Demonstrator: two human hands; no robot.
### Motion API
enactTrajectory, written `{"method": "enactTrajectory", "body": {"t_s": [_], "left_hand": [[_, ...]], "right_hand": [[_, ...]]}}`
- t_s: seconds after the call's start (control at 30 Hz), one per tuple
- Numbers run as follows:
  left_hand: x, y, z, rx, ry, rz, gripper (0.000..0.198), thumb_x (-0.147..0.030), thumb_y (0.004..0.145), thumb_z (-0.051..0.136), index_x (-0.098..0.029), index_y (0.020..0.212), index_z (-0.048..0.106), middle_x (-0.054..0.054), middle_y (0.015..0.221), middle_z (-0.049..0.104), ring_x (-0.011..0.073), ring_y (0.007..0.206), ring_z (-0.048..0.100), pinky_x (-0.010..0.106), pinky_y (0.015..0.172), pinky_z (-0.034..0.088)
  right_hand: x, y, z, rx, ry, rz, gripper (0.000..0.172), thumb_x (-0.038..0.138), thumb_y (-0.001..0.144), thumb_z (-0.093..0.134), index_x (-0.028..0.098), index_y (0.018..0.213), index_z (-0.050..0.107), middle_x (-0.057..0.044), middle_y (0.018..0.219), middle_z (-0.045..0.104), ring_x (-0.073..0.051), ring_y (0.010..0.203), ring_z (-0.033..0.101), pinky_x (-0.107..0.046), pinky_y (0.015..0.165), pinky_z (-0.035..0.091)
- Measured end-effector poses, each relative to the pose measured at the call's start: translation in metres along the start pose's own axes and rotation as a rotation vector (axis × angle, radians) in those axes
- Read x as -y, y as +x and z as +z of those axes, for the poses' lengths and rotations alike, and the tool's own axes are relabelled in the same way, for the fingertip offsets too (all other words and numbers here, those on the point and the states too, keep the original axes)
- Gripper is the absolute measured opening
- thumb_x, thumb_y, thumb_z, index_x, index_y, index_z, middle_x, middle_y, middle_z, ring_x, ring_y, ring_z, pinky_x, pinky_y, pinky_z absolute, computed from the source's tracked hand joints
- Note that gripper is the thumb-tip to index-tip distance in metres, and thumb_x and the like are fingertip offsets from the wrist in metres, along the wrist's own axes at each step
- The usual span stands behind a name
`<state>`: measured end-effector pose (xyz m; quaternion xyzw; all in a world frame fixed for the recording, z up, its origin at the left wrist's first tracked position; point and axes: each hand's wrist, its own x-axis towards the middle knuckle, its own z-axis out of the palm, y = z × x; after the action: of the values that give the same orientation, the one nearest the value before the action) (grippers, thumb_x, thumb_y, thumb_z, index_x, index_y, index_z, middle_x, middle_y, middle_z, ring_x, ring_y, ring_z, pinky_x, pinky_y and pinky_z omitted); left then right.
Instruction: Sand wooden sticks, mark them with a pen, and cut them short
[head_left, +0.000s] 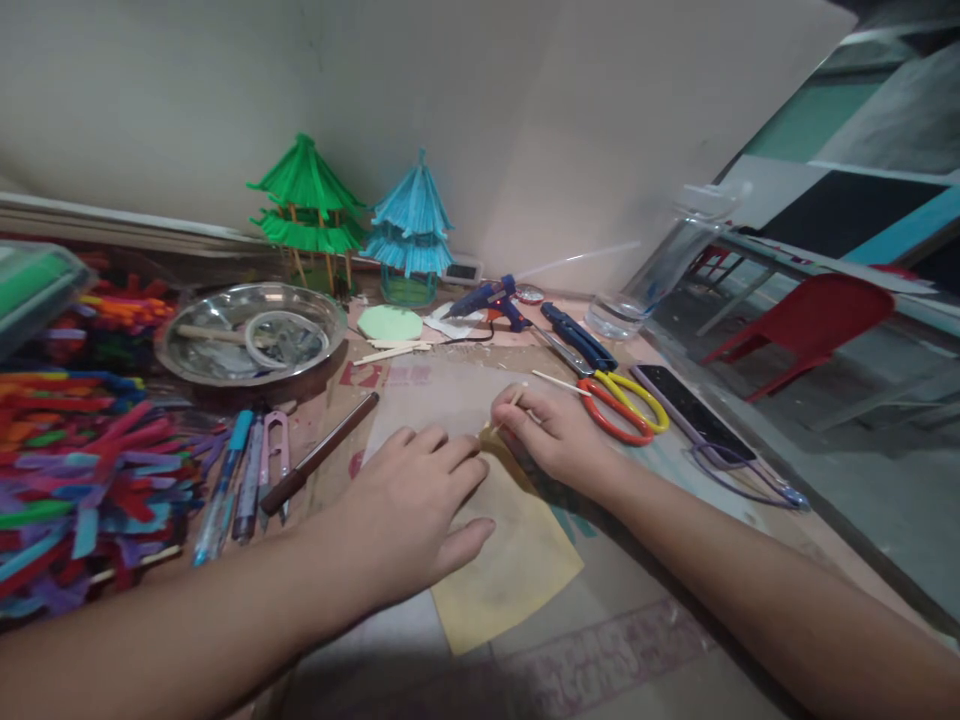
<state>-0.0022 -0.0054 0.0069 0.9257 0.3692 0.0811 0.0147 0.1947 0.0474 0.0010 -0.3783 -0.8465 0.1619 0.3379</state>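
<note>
Paper (517,575) of a muted yellow is fanning out from a narrow top near both hands to a wider, slightly curved lower edge, its matte surface lying mostly flat on brown board (390,400) with faint red print. I am watching through the head camera as the left hand (427,505) is resting palm down over the paper's left side, its fingers loosely spread and gripping nothing that I can see. The right hand (547,430) is closing thumb and forefinger on a thin, pale stick (517,396) just above the paper's narrow end; fingers are hiding part of it.

To the left, fuzzy pipe cleaners (82,490) are heaping up in many colours, and a shiny metal dish (251,380) is reflecting light. Bristly tiered models, one green (307,195) and one blue (412,215), are standing against the wall.

As for edges, I am seeing a brown marker (321,455) lying slantwise near the left forearm, while scissors (637,438) with orange and yellow loops are crowding the right wrist. A glue gun (487,297) is sitting well beyond the hands. Board is stretching from the paper's lower right edge toward the right forearm, and the tabletop is ending past the dark phone (694,410).
</note>
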Motion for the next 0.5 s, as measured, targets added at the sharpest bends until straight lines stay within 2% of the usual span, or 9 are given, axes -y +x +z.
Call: {"method": "enactTrajectory", "body": {"t_s": [0.13,0.27,0.33,0.5], "left_hand": [[0.003,0.002,0.001,-0.004,-0.012,-0.037,0.042,-0.047,0.089,0.054,-0.014,0.112,0.066,0.012,0.112,0.066,0.0310,0.100,0.057,0.049,0.086,0.047],[0.009,0.003,0.000,-0.008,-0.048,-0.048,0.031,-0.039,0.093,0.052,-0.016,0.104,0.069,0.009,0.106,0.067,0.0281,0.100,0.057,0.045,0.088,0.047],[0.011,0.004,0.000,-0.014,-0.038,-0.062,0.029,-0.039,0.090,0.057,-0.017,0.104,0.068,0.009,0.105,0.066,0.0287,0.102,0.057,0.046,0.090,0.045],[0.010,0.005,-0.001,-0.038,-0.001,-0.115,0.040,-0.046,0.087,0.060,-0.018,0.114,0.065,0.011,0.110,0.062,0.0313,0.104,0.055,0.050,0.092,0.043]], "right_hand": [[0.002,0.001,0.006,0.090,0.014,-0.026,0.021,0.022,0.093,0.045,0.021,0.074,0.055,-0.001,0.070,0.065,-0.014,0.065,0.059,-0.024,0.063,0.042],[0.000,0.002,0.009,0.097,0.029,0.020,0.022,0.023,0.094,0.045,0.021,0.075,0.056,-0.001,0.070,0.065,-0.014,0.066,0.060,-0.024,0.063,0.043],[-0.002,0.001,0.008,0.075,0.043,0.026,0.022,0.023,0.094,0.044,0.021,0.075,0.056,-0.001,0.071,0.065,-0.014,0.067,0.061,-0.024,0.063,0.043],[-0.005,-0.001,0.005,-0.069,0.080,0.080,0.016,0.026,0.093,0.047,0.022,0.078,0.053,0.001,0.066,0.064,-0.014,0.062,0.060,-0.025,0.062,0.044]]}}
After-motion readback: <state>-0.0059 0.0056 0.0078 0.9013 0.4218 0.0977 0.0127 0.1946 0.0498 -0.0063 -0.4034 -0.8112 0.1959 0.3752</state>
